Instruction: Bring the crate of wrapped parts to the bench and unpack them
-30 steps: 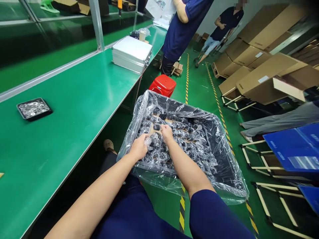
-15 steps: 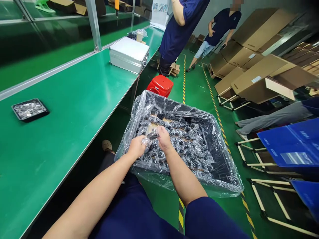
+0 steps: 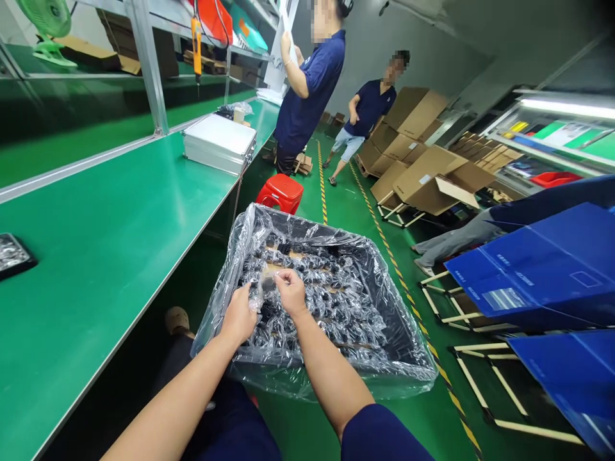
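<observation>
A small bagged part (image 3: pixel 266 286) is pinched between both hands just above the pile of like parts in the plastic-lined bin (image 3: pixel 408 333), which sits on the person's lap beside the green bench (image 3: pixel 110 237). The left hand (image 3: pixel 239 315) grips the clear wrapper at one end; the right hand (image 3: pixel 289 292) closes its fingertips on the other. Opening it cleanly likely calls for a firm pinch and a pull over the bin, so loose pieces fall back in.

desk (image 3: pixel 106 243): green
stool (image 3: pixel 279 191): red
bin (image 3: pixel 408 333): black, clear plastic liner
floor stripes (image 3: pixel 384 240): yellow-black
folded crates (image 3: pixel 538 269): blue
</observation>
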{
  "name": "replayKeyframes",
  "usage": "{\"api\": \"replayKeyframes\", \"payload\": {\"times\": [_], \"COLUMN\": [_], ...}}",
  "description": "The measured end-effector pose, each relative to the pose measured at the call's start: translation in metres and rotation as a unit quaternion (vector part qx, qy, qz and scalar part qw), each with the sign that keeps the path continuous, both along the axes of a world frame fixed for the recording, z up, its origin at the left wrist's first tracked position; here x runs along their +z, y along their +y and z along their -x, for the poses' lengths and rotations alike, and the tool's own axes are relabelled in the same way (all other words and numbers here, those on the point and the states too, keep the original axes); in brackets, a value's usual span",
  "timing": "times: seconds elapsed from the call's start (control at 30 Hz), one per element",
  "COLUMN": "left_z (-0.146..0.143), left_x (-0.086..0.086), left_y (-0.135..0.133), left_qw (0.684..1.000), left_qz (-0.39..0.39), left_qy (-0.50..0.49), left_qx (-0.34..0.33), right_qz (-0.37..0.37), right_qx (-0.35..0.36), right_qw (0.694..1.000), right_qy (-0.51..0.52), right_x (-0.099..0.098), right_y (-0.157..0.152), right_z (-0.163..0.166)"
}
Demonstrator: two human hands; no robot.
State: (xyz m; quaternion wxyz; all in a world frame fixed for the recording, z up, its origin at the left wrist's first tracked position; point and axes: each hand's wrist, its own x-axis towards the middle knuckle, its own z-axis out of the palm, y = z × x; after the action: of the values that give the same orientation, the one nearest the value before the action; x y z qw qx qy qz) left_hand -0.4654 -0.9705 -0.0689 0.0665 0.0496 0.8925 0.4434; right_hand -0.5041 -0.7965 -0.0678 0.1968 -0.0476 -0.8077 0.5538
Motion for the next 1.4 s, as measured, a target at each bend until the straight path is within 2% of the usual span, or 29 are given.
{"api": "replayKeyframes", "payload": {"times": [0.07,0.13,0.2,0.27,0.3,0.33,0.37,0.43,0.47,0.5,0.57,0.6,0.63,0.73,0.83,0.97,1.13,1.2,1.23,1.3,1.4], "left_z": [0.0,-0.001,-0.001,-0.002,-0.002,-0.002,-0.002,-0.003,-0.003,-0.003,-0.004,-0.005,-0.005,-0.005,-0.004,-0.002,-0.003,-0.002,-0.001,0.001,0.002], "left_x": [-0.003,-0.002,0.0,0.003,0.005,0.007,0.008,0.012,0.014,0.016,0.022,0.024,0.026,0.027,0.021,0.014,0.011,0.006,0.004,-0.002,-0.005], "left_y": [0.0,-0.001,-0.003,-0.005,-0.006,-0.006,-0.007,-0.008,-0.008,-0.008,-0.008,-0.007,-0.007,-0.006,-0.006,-0.007,-0.009,-0.009,-0.008,-0.007,-0.008], "left_qw": [1.0,0.998,0.996,0.995,0.994,0.994,0.994,0.994,0.994,0.995,0.996,0.997,0.997,0.996,0.994,0.994,0.996,0.997,0.997,0.997,0.99], "left_qz": [-0.024,-0.055,-0.082,-0.095,-0.098,-0.1,-0.101,-0.097,-0.094,-0.088,-0.068,-0.055,-0.04,-0.001,0.03,0.027,0.008,-0.006,-0.017,-0.044,-0.081], "left_qy": [0.005,0.025,0.042,0.029,0.014,0.0,-0.009,-0.014,-0.014,-0.015,-0.018,-0.02,-0.022,-0.008,0.031,0.054,-0.006,-0.027,-0.024,0.003,0.047], "left_qx": [0.002,0.0,-0.011,-0.028,-0.035,-0.041,-0.046,-0.051,-0.053,-0.053,-0.056,-0.059,-0.063,-0.085,-0.105,-0.094,-0.086,-0.073,-0.068,-0.067,-0.104], "right_qz": [-0.039,-0.026,0.02,0.063,0.068,0.06,0.037,-0.068,-0.147,-0.229,-0.355,-0.385,-0.397,-0.393,-0.37,-0.308,-0.234,-0.159,-0.105,0.014,0.139], "right_qx": [-0.047,-0.041,0.066,0.195,0.226,0.22,0.18,0.056,0.009,-0.012,0.012,0.034,0.05,0.043,0.009,-0.058,-0.161,-0.17,-0.147,-0.051,0.124], "right_qw": [0.998,0.998,0.998,0.977,0.969,0.97,0.979,0.99,0.978,0.952,0.882,0.856,0.843,0.848,0.863,0.895,0.927,0.958,0.975,0.995,0.977], "right_qy": [0.022,0.038,0.009,-0.053,-0.075,-0.088,-0.094,-0.113,-0.15,-0.203,-0.308,-0.343,-0.361,-0.353,-0.345,-0.318,-0.245,-0.168,-0.127,-0.08,-0.103], "right_x": [0.002,0.004,0.006,0.005,0.004,0.002,0.001,-0.004,-0.006,-0.01,-0.017,-0.02,-0.024,-0.034,-0.037,-0.027,-0.006,-0.002,0.0,0.003,0.006], "right_y": [-0.003,-0.01,-0.019,-0.027,-0.027,-0.026,-0.021,-0.004,0.007,0.018,0.037,0.043,0.047,0.049,0.044,0.045,0.045,0.039,0.034,0.023,0.007], "right_z": [-0.003,-0.008,-0.014,-0.018,-0.019,-0.018,-0.016,-0.01,-0.006,-0.004,-0.001,-0.001,-0.002,-0.002,0.001,0.002,-0.003,-0.007,-0.009,-0.014,-0.025]}}
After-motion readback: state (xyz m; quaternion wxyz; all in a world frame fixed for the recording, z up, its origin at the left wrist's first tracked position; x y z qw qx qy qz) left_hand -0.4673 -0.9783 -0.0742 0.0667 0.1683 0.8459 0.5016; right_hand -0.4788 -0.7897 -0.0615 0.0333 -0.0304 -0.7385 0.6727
